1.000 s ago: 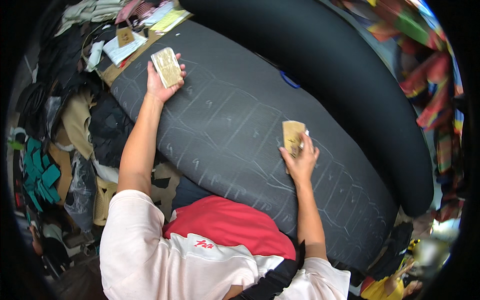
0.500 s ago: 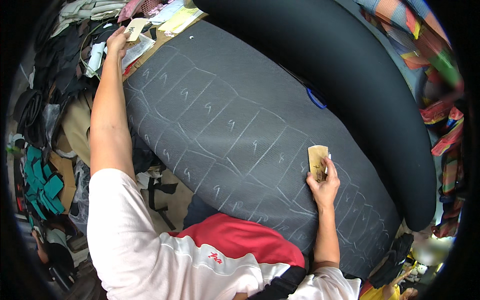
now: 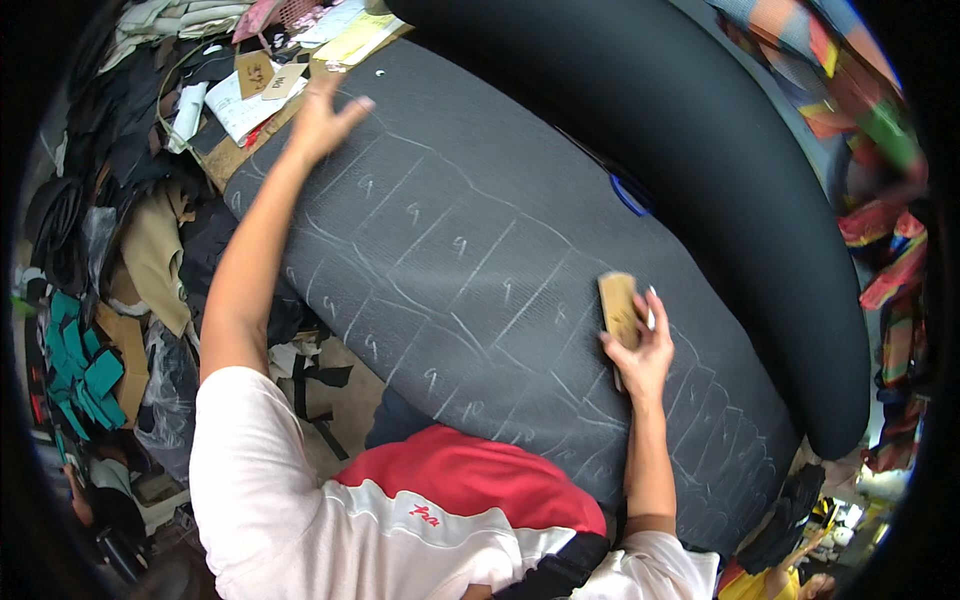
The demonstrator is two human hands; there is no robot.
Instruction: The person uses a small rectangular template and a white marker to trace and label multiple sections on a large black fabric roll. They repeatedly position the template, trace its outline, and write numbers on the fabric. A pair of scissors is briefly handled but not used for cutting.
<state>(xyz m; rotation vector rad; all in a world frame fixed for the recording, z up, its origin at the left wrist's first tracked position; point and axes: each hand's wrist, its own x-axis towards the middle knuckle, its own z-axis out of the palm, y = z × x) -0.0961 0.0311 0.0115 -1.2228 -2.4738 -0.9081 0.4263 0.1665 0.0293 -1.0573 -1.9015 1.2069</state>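
Note:
A dark grey fabric sheet (image 3: 500, 180) covered in chalk outlines lies across the table. My left hand (image 3: 322, 122) is stretched out to its far left corner, fingers spread, holding nothing and hovering over or touching the fabric edge. My right hand (image 3: 640, 350) presses a tan cardboard pattern piece (image 3: 618, 310) onto the fabric at the right, a white piece of chalk showing between its fingers.
A black fabric roll (image 3: 700, 130) runs behind the sheet. Cardboard patterns and papers (image 3: 260, 85) lie at the far left corner. Piles of dark and tan scraps (image 3: 120, 240) and teal pieces (image 3: 80, 375) fill the left. Colourful cloth (image 3: 880, 170) hangs at the right.
My left hand put the cardboard piece it held among the papers at the far corner and now comes back empty over the fabric. My right hand with its pattern shifted slightly right.

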